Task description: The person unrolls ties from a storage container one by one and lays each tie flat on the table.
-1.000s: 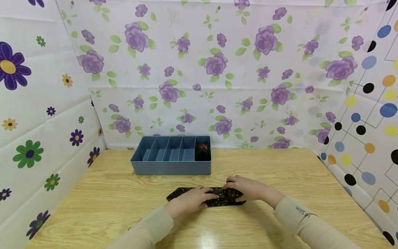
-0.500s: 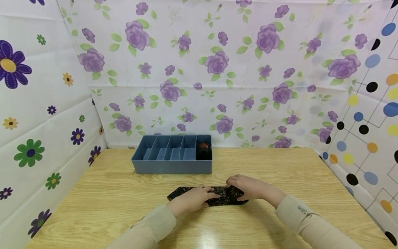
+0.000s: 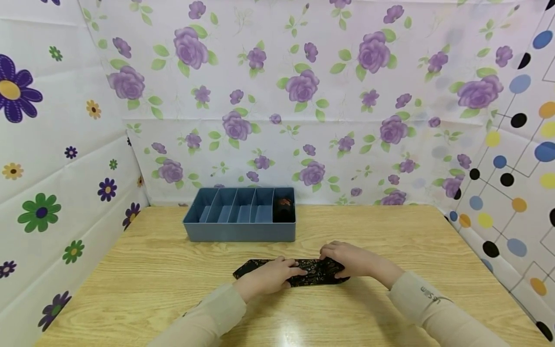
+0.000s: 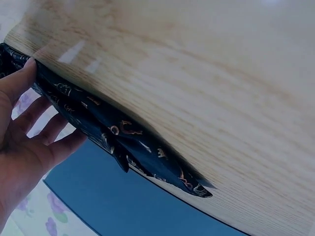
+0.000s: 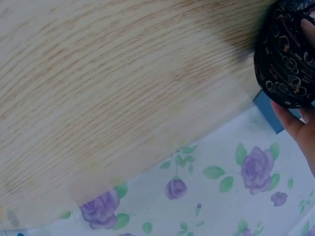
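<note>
A black necktie [image 3: 313,276] with a small gold and pale print lies folded across the wooden table, its pointed end to the left. My left hand [image 3: 268,278] rests over its middle; in the left wrist view, thumb and fingers stand at opposite edges of the necktie [image 4: 133,140]. At the right end, my right hand [image 3: 352,260] grips the tie with bent fingers at the far edge and the thumb at the near one. Seen from the right wrist, this end of the necktie [image 5: 283,69] looks rounded and bunched. The palm hides part of it.
Behind the hands stands a blue-grey tray [image 3: 240,232] with several compartments. A rolled black piece [image 3: 283,211] with an orange motif sits in its rightmost compartment. Flowered cloth [image 3: 260,96] hangs behind the table [image 3: 173,270], with patterned sheets at both sides.
My right hand has shifted slightly to the right, and the tie's right end has moved with it. The left hand stays in nearly the same place on the tie.
</note>
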`<state>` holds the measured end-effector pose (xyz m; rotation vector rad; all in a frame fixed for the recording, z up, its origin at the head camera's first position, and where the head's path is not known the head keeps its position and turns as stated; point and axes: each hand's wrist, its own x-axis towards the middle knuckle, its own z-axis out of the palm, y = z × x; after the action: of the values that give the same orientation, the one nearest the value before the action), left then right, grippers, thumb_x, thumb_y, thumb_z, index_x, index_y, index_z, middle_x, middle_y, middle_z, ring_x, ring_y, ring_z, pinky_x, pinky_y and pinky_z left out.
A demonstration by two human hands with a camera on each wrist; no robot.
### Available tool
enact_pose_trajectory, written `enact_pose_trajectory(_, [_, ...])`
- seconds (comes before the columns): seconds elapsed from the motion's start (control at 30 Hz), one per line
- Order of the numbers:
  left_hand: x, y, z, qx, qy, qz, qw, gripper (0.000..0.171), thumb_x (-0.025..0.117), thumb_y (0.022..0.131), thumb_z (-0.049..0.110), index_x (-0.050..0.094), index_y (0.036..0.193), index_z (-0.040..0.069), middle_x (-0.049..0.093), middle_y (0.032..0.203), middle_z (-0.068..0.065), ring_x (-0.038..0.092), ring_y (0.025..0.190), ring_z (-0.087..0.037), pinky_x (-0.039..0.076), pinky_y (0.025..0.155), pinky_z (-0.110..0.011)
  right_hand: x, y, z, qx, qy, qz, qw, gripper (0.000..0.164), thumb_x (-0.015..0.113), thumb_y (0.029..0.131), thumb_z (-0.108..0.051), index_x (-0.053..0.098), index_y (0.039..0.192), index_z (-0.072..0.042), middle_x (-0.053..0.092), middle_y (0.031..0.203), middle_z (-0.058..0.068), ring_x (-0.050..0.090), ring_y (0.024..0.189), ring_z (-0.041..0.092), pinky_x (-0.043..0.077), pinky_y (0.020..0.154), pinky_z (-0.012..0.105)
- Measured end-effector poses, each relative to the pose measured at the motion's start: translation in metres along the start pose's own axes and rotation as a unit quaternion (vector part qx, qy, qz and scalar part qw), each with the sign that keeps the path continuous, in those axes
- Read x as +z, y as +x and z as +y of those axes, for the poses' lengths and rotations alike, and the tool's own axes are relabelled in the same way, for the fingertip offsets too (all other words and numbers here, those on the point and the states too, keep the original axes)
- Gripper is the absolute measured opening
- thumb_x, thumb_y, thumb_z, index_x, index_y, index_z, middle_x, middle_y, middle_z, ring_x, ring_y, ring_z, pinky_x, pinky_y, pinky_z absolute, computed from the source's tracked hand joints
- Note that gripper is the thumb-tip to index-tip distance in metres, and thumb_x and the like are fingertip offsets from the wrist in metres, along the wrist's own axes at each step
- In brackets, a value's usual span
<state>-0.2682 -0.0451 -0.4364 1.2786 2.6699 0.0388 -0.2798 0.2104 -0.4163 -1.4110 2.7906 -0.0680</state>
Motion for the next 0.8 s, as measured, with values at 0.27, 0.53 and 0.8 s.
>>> enact_pose_trajectory(0.27, [0.000,0.000,0.000,0.002,0.003,0.001,1.0000,0.049,0.062,0.091,0.023,0.049,0.136,0.034,0.053,0.129,0.002,0.053,0.110,-0.017,0.050,0.087,-0.028,-0.001,-0.004,0.001,0.007,0.002,-0.014,1.000,0.048,0.080,0.075,-0.017,0.056,0.116,-0.008,0.056,0.113,0.004,0.056,0.104,0.023,0.051,0.089,0.035])
enact_pose_trajectory(0.53, [0.000,-0.001,0.000,0.000,-0.006,-0.003,1.0000,0.049,0.061,0.091,0.023,0.047,0.137,0.035,0.051,0.131,0.002,0.052,0.111,-0.018,0.050,0.086,-0.029,0.003,-0.010,0.007,0.007,0.004,-0.004,1.000,0.045,0.081,0.075,-0.018,0.058,0.113,-0.010,0.056,0.111,0.003,0.057,0.103,0.022,0.051,0.088,0.035])
enact_pose_trajectory(0.8, [0.000,-0.001,-0.001,0.002,-0.006,-0.004,1.0000,0.050,0.060,0.092,0.023,0.046,0.138,0.034,0.051,0.131,0.001,0.052,0.110,-0.018,0.050,0.085,-0.028,0.004,-0.014,0.009,0.043,0.017,-0.025,0.999,0.047,0.081,0.074,-0.021,0.053,0.110,-0.012,0.058,0.111,0.003,0.057,0.104,0.024,0.052,0.086,0.036])
